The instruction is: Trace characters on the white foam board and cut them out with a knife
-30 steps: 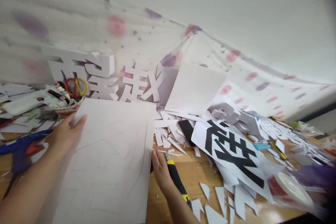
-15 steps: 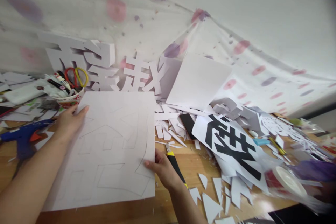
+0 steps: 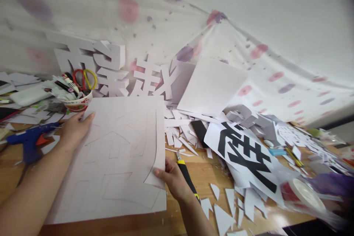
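Observation:
A white foam board (image 3: 116, 162) with pencilled outlines of a character is held slightly tilted over the table. At its upper left edge, my left hand (image 3: 76, 127) grips it, thumb on top. My right hand (image 3: 173, 177) pinches a narrow cut strip (image 3: 159, 155) along the board's right side, thumb on its face. The strip's curved cut line stands a little apart from the board, and its lower end looks lifted. Just right of that hand, a black and yellow utility knife (image 3: 188, 175) lies on the table.
A blue glue gun (image 3: 31, 138) lies left, near a cup (image 3: 76, 103) of pens and scissors. White cut-out characters (image 3: 110, 66) and a blank board (image 3: 211, 86) stand behind. A sheet printed with a black character (image 3: 246, 151), tape rolls (image 3: 308, 195) and scraps (image 3: 222, 217) cover the right.
The strip on the board's right side has come apart along its cut line, its lower end now lifted by my right hand. The whole view has shifted slightly.

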Demonstrator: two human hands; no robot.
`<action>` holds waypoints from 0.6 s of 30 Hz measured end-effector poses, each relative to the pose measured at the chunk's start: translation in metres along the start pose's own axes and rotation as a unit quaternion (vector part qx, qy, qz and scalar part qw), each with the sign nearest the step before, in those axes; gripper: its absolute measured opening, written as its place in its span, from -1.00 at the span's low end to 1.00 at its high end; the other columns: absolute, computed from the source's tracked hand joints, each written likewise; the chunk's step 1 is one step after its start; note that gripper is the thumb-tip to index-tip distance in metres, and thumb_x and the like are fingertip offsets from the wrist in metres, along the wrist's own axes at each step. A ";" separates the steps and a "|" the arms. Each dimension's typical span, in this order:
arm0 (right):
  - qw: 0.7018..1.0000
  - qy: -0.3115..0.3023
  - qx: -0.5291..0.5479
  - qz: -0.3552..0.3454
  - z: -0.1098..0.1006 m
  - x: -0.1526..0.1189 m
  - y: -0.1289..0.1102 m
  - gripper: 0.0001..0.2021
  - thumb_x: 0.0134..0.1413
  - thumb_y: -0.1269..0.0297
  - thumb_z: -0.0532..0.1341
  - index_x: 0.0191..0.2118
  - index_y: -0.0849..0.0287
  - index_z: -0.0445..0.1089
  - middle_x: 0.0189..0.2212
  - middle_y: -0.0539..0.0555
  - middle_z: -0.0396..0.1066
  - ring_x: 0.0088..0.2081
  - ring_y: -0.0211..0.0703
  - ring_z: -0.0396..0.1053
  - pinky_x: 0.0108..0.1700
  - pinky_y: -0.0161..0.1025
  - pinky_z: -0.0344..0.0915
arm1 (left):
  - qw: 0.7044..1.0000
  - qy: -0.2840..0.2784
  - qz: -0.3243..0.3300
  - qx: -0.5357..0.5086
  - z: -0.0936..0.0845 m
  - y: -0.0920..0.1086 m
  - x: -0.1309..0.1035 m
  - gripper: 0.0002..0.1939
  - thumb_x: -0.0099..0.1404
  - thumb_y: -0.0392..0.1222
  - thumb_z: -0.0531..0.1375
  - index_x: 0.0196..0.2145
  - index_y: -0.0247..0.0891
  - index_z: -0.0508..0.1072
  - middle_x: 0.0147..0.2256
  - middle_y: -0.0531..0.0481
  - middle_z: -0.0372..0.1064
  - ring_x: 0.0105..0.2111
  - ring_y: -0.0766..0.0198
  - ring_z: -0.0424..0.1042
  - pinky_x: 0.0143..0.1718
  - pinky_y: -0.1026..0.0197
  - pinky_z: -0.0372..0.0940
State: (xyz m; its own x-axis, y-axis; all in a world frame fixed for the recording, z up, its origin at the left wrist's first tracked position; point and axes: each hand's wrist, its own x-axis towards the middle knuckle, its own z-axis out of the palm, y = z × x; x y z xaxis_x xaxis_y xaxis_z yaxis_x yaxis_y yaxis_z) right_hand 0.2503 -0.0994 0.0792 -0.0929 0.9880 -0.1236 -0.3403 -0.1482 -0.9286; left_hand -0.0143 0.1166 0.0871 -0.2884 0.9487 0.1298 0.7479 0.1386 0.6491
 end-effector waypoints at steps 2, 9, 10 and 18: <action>1.000 0.001 0.001 -0.003 0.001 0.000 0.001 -0.61 -0.17 0.12 0.31 -0.19 0.20 0.36 -0.33 0.04 0.45 -0.31 -0.15 0.39 -0.24 -0.22 0.29 | 0.999 0.000 -0.021 -0.027 0.003 -0.003 0.001 -0.40 0.13 0.13 0.07 -0.01 -0.35 0.34 -0.08 -0.18 0.36 -0.08 0.09 0.31 -0.07 0.06 0.19; 0.999 -0.015 0.017 -0.028 0.002 -0.002 0.003 -0.63 -0.12 0.20 0.30 -0.14 0.19 0.36 -0.30 0.03 0.45 -0.28 -0.18 0.38 -0.25 -0.28 0.27 | 0.996 0.015 -0.042 -0.073 0.004 0.000 -0.003 -0.43 0.11 0.07 0.13 0.01 -0.33 0.33 -0.06 -0.18 0.35 -0.07 0.14 0.32 -0.03 0.12 0.18; 0.999 -0.018 0.019 -0.029 0.002 -0.002 0.003 -0.63 -0.11 0.21 0.30 -0.13 0.19 0.36 -0.29 0.03 0.45 -0.28 -0.18 0.38 -0.25 -0.28 0.27 | 0.996 0.017 -0.044 -0.076 0.003 0.001 -0.003 -0.43 0.11 0.08 0.13 0.00 -0.33 0.33 -0.06 -0.18 0.35 -0.07 0.13 0.32 -0.03 0.11 0.17; 0.999 -0.019 0.018 -0.036 0.003 0.001 0.006 -0.67 -0.11 0.23 0.30 -0.16 0.19 0.38 -0.32 0.03 0.45 -0.33 -0.22 0.38 -0.31 -0.33 0.27 | 0.992 0.025 -0.055 -0.109 0.002 -0.002 -0.002 -0.44 0.08 0.07 0.16 -0.02 -0.31 0.36 -0.09 -0.18 0.38 -0.08 0.08 0.33 -0.03 0.05 0.17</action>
State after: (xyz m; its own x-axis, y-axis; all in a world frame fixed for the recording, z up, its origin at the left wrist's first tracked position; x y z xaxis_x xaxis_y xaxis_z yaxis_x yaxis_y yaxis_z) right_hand 0.2456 -0.0999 0.0741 -0.1027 0.9938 -0.0435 -0.3801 -0.0796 -0.9215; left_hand -0.0139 0.1147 0.0840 -0.3955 0.9147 0.0827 0.5648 0.1712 0.8073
